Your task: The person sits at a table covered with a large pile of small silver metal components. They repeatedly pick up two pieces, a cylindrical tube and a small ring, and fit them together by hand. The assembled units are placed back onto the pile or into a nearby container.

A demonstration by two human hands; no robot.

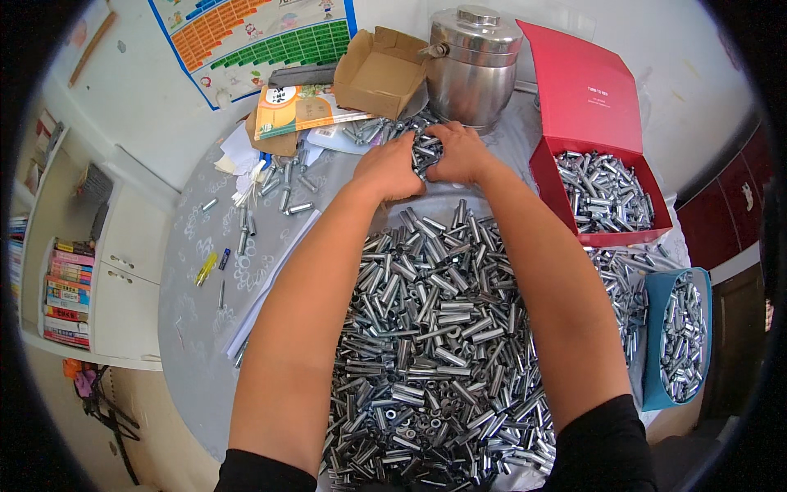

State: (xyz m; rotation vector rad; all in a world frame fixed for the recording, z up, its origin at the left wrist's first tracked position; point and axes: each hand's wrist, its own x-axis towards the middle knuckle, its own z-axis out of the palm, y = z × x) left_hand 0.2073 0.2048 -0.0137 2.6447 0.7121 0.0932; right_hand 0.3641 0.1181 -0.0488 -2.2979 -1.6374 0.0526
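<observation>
My left hand [388, 167] and my right hand [461, 154] meet at the far edge of a big heap of metal sleeves [447, 312]. Between them is a cupped handful of shiny metal fasteners [427, 152], with the fingers of both hands curled round it. Mostly short silvery tubes make up the heap, with thin bolts, nuts and washers among them at its near end. Just behind my hands lies a smaller pile of bolts [373, 131]. Both forearms stretch over the heap, covering parts of its sides.
Beyond my hands stand a steel canister [474, 78] and a cardboard box [381, 74]. At right are an open red box [615, 236] and a teal bin [656, 348], both full of metal parts. Loose bolts [287, 184] and a yellow tool [206, 269] lie on the grey tablecloth [193, 328].
</observation>
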